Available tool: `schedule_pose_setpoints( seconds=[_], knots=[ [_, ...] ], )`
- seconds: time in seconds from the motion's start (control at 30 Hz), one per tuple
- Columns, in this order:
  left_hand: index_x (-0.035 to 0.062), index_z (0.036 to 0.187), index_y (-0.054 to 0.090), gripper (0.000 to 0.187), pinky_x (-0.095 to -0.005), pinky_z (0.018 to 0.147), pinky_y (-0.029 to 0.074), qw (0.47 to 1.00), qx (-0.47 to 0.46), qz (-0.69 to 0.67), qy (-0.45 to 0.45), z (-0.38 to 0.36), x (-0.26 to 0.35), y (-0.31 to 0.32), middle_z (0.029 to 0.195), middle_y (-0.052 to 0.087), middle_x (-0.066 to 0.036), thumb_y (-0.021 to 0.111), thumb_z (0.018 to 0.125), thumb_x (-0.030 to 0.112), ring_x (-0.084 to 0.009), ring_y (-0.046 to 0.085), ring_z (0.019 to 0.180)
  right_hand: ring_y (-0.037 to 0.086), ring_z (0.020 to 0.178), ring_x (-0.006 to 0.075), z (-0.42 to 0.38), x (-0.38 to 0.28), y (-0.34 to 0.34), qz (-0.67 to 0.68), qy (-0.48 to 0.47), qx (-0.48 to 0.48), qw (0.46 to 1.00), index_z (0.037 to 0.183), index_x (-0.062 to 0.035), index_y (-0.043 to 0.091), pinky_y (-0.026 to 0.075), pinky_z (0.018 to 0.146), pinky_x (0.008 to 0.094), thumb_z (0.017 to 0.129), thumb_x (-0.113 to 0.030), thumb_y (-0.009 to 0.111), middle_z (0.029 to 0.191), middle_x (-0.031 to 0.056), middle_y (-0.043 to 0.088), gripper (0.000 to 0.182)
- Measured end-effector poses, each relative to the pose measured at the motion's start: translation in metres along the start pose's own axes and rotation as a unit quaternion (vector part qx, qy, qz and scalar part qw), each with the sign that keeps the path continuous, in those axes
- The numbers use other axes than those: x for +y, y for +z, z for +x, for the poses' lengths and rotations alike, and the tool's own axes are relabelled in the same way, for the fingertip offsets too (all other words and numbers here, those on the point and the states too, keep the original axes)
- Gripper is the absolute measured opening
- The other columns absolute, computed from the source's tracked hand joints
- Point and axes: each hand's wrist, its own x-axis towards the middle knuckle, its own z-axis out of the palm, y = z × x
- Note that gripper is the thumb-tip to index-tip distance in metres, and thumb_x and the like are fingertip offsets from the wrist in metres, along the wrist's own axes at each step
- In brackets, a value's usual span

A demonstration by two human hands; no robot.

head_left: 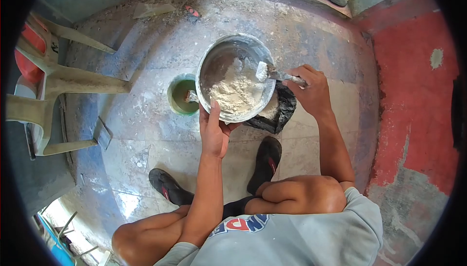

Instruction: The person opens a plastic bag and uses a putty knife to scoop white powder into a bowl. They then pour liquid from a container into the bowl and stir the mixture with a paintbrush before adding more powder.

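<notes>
My left hand (pixel 214 132) grips the near rim of a round, pale-crusted bucket (pixel 214 64), thumb over the edge and fingers underneath. Inside the bucket lies a heap of cream-white powder (pixel 236 96), mostly toward the near side. Closed around the handle of a putty knife (pixel 279 75) is my right hand (pixel 311 88), at the bucket's right rim. White powder clings to the blade, which reaches in over that rim. A green pail (pixel 171 98) of murky liquid stands left of the bucket, with a brush-like tool (pixel 191 97) in it. The bucket partly covers a black plastic bag (pixel 284 113) holding pale material.
Plastic chairs (pixel 87 79) stand at the left, a red item on them. A flat scraper-like piece (pixel 103 133) leans near a chair leg. Debris and a red-handled object (pixel 192 11) lie on the dusty tiled floor (pixel 160 57). A peeling red wall (pixel 413 100) bounds the right.
</notes>
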Motion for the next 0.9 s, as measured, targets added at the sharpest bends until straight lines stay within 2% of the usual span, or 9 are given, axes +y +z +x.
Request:
schedule_pose_setpoints(
  seconds=[0.27,0.33,0.43,0.5,0.63,0.7,0.73,0.8,0.9],
  knots=[
    [0.0179,0.158,0.038,0.052,-0.0411,0.083,0.069,1.000,-0.005,0.007,-0.007,0.000,-0.003,-0.003,0.143,0.062,-0.011,0.057,0.112,0.035,-0.0254,0.072,0.118,0.071,0.089,0.0277,-0.004,0.004,0.003,-0.003,0.012,0.017,1.000,0.107,-0.0144,0.080,0.048,0.085,0.0386,0.084,-0.016,0.087,0.097,0.0050,0.075,0.024],
    [0.0110,0.154,0.046,0.050,-0.0489,0.090,0.069,0.999,-0.006,0.034,0.006,0.000,-0.002,0.000,0.144,0.064,-0.015,0.051,0.114,0.041,-0.0308,0.071,0.122,0.071,0.088,0.0278,-0.004,0.002,0.005,0.007,0.015,0.020,1.000,0.106,-0.0142,0.080,0.048,0.085,0.0383,0.084,-0.017,0.087,0.096,0.0052,0.075,0.024],
    [0.0109,0.155,0.045,0.051,-0.0490,0.089,0.069,0.999,0.000,0.037,0.004,-0.001,-0.003,0.000,0.144,0.064,-0.015,0.051,0.114,0.041,-0.0310,0.072,0.121,0.071,0.087,0.0277,-0.005,0.002,0.006,0.079,0.089,0.026,0.993,0.106,-0.0140,0.080,0.048,0.084,0.0379,0.083,-0.017,0.087,0.094,0.0056,0.074,0.024],
    [0.0109,0.155,0.045,0.051,-0.0494,0.089,0.069,0.999,-0.002,0.039,0.002,-0.001,-0.004,-0.002,0.145,0.064,-0.015,0.051,0.114,0.041,-0.0312,0.071,0.122,0.071,0.086,0.0269,-0.006,0.006,0.010,0.000,0.013,0.048,0.999,0.106,-0.0134,0.080,0.048,0.083,0.0373,0.083,-0.017,0.087,0.094,0.0055,0.074,0.024],
    [0.0111,0.155,0.045,0.051,-0.0501,0.090,0.068,0.999,-0.007,0.035,0.001,-0.001,-0.004,-0.003,0.146,0.063,-0.015,0.052,0.114,0.041,-0.0319,0.070,0.124,0.071,0.087,0.0260,-0.012,0.003,0.008,0.015,0.003,0.028,0.999,0.106,-0.0133,0.080,0.049,0.083,0.0374,0.083,-0.016,0.087,0.095,0.0048,0.075,0.024],
    [0.0152,0.156,0.042,0.050,-0.0446,0.086,0.069,1.000,-0.009,0.022,-0.002,0.000,-0.003,-0.002,0.143,0.063,-0.013,0.054,0.113,0.037,-0.0282,0.072,0.119,0.073,0.081,0.0215,-0.015,0.006,0.007,0.005,-0.060,0.008,0.998,0.107,-0.0053,0.079,0.058,0.071,0.0327,0.081,-0.005,0.088,0.094,0.0086,0.075,0.028],
    [0.0193,0.157,0.038,0.051,-0.0391,0.081,0.069,1.000,-0.009,0.006,-0.006,0.000,-0.003,-0.001,0.141,0.063,-0.011,0.057,0.113,0.034,-0.0245,0.073,0.114,0.073,0.081,0.0215,-0.016,0.007,0.006,0.005,-0.061,0.008,0.998,0.107,-0.0053,0.079,0.058,0.071,0.0327,0.081,-0.005,0.088,0.094,0.0086,0.075,0.028],
    [0.0192,0.157,0.038,0.051,-0.0393,0.081,0.069,1.000,-0.004,0.003,-0.006,0.000,-0.002,-0.001,0.141,0.063,-0.011,0.057,0.113,0.034,-0.0246,0.073,0.115,0.072,0.090,0.0246,-0.020,0.007,0.005,0.082,0.026,-0.023,0.996,0.107,-0.0141,0.080,0.049,0.088,0.0374,0.083,-0.018,0.088,0.098,0.0025,0.076,0.026],
    [0.0156,0.156,0.042,0.050,-0.0449,0.086,0.069,1.000,-0.001,0.023,0.006,0.000,-0.002,-0.001,0.144,0.063,-0.012,0.055,0.113,0.037,-0.0281,0.072,0.119,0.073,0.085,0.0243,-0.022,0.009,0.007,0.007,-0.034,-0.014,0.999,0.106,-0.0123,0.081,0.051,0.083,0.0365,0.081,-0.015,0.089,0.096,0.0035,0.076,0.027]
  ],
)
